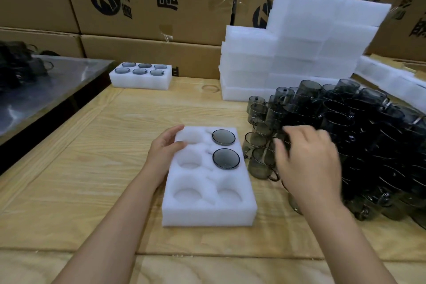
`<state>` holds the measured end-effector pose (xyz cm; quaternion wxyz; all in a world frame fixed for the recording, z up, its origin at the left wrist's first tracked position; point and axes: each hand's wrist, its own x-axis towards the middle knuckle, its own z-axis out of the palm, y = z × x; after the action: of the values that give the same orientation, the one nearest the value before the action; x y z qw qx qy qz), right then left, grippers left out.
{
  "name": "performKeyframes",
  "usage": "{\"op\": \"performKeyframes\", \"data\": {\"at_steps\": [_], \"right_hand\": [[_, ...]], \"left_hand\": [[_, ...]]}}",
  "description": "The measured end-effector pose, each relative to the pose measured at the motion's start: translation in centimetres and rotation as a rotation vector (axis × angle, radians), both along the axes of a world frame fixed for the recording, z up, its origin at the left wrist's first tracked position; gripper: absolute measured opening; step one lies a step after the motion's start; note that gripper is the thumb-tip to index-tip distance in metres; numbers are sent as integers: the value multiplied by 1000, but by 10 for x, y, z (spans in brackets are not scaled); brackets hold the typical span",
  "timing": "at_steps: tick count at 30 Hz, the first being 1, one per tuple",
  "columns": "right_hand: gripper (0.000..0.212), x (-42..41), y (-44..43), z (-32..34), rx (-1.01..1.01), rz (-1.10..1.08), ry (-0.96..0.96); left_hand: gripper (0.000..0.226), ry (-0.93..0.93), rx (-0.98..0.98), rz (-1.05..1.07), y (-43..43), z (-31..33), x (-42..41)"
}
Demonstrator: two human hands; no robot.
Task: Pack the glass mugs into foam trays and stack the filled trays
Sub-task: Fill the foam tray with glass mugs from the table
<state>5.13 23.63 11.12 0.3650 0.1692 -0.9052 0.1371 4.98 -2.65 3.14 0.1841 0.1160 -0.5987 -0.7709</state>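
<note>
Mugs (261, 161) just beyond right fingers (283, 148)

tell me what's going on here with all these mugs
A person is packing smoky grey glass mugs from a loose pile into a white six-pocket foam tray on the wooden table. Two pockets on its right side are filled; four are empty. The left hand rests on the tray's far corner, and the blurred right hand reaches over the pile. One filled foam tray sits at the back.
</note>
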Motion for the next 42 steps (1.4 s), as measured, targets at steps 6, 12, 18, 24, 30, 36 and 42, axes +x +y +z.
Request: {"op": "performKeyframes", "data": {"at_steps": [6, 12, 18, 24, 30, 36, 42], "right_hand": [[36, -10, 27, -5, 203, -330, -338], [17, -26, 34, -12, 109, -267, -418], [13, -28, 35, -8, -178, -89, -475], [11, -2, 14, 6, -362, 293, -505], [40, 21, -18, -6, -429, 585, -610], [40, 20, -21, -23, -355, 705, -548], [35, 24, -19, -24, -175, 612, -566]], "left_hand": [[37, -22, 1, -2, 0, 0, 0], [34, 2, 23, -18, 1, -1, 0], [34, 4, 18, -22, 0, -2, -2], [33, 11, 21, -21, 0, -2, -2], [33, 6, 4, -21, 0, -2, -2], [33, 1, -3, -21, 0, -2, -4], [32, -5, 6, -25, 0, -1, -3]]}}
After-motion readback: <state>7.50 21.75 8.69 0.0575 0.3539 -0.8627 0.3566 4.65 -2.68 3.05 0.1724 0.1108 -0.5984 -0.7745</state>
